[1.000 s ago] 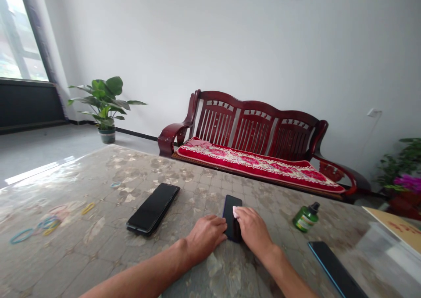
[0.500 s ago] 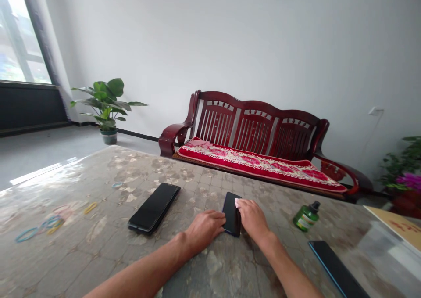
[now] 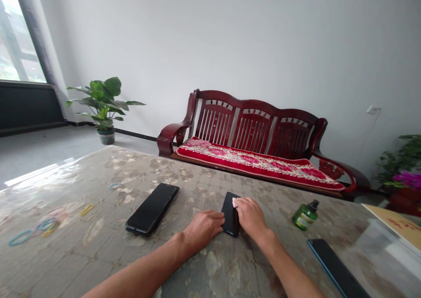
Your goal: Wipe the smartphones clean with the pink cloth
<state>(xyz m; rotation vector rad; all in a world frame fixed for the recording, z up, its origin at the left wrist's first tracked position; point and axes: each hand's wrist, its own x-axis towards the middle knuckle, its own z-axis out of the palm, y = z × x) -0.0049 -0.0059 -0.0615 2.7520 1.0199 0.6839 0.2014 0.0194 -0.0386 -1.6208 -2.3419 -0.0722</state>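
A black smartphone (image 3: 230, 217) lies face up on the patterned table between my hands. My left hand (image 3: 204, 228) holds it by the left edge, fingers close together and thumb near the lower corner. In my right hand (image 3: 251, 218) is a small crumpled white wipe (image 3: 234, 202), pinched in the fingertips and pressed against the upper right of the phone's screen. The right fingers cover part of the phone's right side.
Another black phone (image 3: 153, 208) lies to the left, near several coloured rubber bands (image 3: 49, 225). On the right are a green spray bottle (image 3: 305, 215), a blue-edged phone (image 3: 337, 267) and a clear box (image 3: 384, 249). A wooden bench (image 3: 255, 127) stands beyond the table.
The view has shifted slightly. Both hands stay at the phone, with the wipe still near the upper right of its screen; no clear movement between them shows.
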